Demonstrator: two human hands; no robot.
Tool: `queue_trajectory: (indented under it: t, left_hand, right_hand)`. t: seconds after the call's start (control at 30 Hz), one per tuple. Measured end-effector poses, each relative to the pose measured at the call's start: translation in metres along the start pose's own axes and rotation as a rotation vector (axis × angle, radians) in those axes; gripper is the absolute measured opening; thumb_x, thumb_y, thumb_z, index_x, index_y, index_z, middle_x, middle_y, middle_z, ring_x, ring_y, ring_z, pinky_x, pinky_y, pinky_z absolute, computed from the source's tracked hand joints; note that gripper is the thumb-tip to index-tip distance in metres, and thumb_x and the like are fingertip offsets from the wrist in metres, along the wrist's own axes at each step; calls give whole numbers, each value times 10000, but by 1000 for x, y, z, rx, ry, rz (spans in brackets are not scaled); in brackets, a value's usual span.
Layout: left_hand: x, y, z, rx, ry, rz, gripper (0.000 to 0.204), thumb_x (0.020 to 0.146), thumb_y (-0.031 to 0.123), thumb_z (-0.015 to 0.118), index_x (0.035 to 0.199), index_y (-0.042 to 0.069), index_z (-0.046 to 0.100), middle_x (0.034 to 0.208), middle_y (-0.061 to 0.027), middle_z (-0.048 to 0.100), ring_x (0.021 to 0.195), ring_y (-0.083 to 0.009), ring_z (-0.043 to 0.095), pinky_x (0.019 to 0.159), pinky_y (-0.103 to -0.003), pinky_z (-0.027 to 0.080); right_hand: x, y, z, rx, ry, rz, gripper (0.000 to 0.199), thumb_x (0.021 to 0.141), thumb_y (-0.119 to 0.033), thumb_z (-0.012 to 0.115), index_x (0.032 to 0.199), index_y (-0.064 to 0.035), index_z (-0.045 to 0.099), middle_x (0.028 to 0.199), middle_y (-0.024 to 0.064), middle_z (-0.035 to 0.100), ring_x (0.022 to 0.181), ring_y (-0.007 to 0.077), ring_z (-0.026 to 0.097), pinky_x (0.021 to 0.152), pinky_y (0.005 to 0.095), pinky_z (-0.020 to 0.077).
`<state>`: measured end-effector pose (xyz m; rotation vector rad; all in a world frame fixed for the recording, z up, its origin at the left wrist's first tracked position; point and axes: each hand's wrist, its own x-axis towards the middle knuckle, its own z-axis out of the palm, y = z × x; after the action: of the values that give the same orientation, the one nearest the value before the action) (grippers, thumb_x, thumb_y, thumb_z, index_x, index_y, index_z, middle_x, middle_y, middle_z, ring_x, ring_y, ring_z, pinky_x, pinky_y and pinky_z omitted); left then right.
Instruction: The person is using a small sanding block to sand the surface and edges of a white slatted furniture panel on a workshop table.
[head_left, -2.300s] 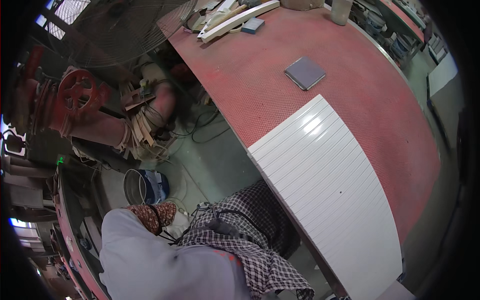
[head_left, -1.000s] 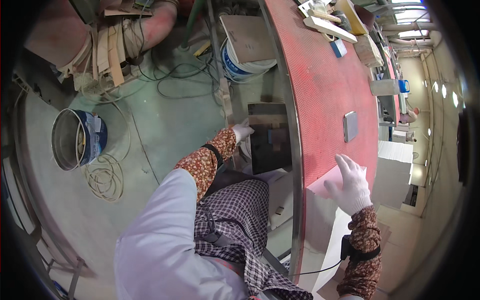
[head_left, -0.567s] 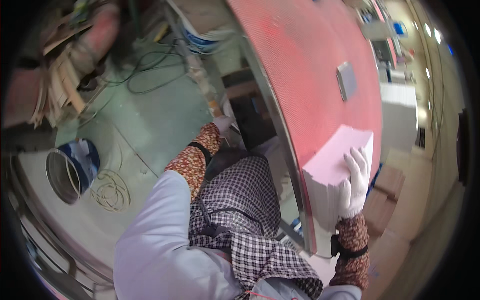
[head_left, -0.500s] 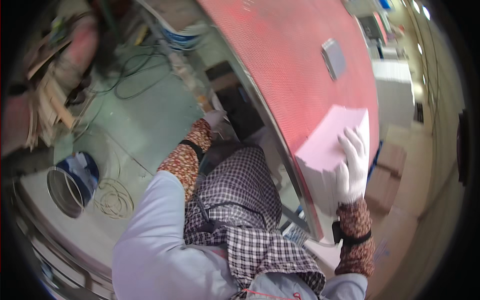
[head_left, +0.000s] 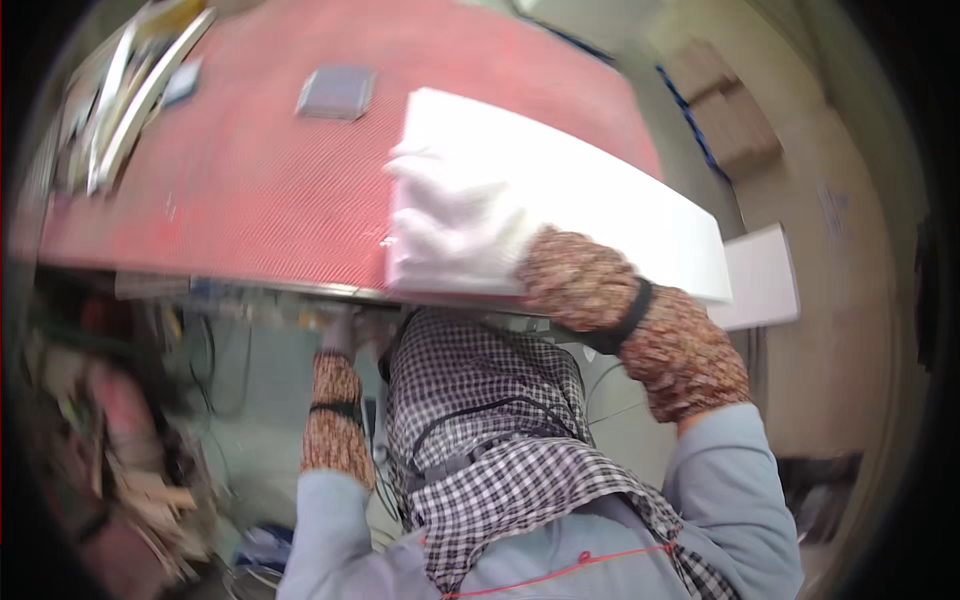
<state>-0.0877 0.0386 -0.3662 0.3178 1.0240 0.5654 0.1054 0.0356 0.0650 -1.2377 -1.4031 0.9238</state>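
Note:
My right hand [head_left: 455, 222], in a white knitted glove, lies on the near left part of a long white slab [head_left: 590, 185]. Its fingers are stretched out and apart towards the slab's left end, blurred by motion. Glare washes out the slab, so I cannot tell whether it is one piece or a stack. The slab rests on a red ribbed tabletop [head_left: 260, 200]. My left hand [head_left: 342, 335], also gloved, is down at the table's near edge, just left of my checked apron. Its fingers are hidden or blurred there.
A small grey block [head_left: 337, 92] lies on the red top, with pale strips [head_left: 150, 95] at its far left. Brown cartons [head_left: 735, 125] stand beyond the right side. A white panel [head_left: 765, 278] juts out past the slab. Wood scraps [head_left: 150, 495] and cables lie on the floor at lower left.
The view has swung right, so the table now lies across in front of me. My right hand has stayed on the white slab. My left hand is still low, beside the table edge.

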Motion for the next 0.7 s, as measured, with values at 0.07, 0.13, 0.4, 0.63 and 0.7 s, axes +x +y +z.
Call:
queue_trajectory:
  t: [0.07,0.13,0.4,0.63,0.7]
  left_hand:
    - [-50,23,54,157,69,53,391,1044,328,521,1288,36,615,1028,-94,703,899,-247,670,770,-356,529]
    - [-91,38,39,271,185,26,368,1038,310,542,1252,25,634,981,-103,715,853,-260,682,742,-367,543]
    - [-263,142,88,489,387,1077,213,1051,156,563,999,-19,674,958,-71,691,867,-156,641,810,-306,536]
    - [-217,193,152,615,257,1300,426,1100,313,464,1283,-44,608,1177,-140,672,1123,-253,645,1027,-404,496]
    - [-172,202,137,613,181,1235,380,1071,252,515,1275,-57,602,1153,-143,695,1049,-254,683,960,-390,549]
  right_hand:
    - [4,-32,-39,-1174,-225,-950,287,788,-255,721,935,-9,731,974,213,643,981,326,654,797,415,584]
    - [-16,-43,-15,-1313,-346,-950,219,732,-232,745,745,-18,700,803,164,601,834,296,637,674,405,566]
    - [-225,53,-55,-507,-524,-449,171,888,-245,644,905,-82,691,843,151,677,782,312,661,696,438,537]
    - [-257,255,-136,-754,213,334,376,966,-328,578,1254,-123,706,1091,185,734,1043,377,693,972,473,541]
    - [-253,272,-159,-786,155,415,375,966,-327,578,1252,-123,706,1092,186,734,1044,378,692,971,473,541]
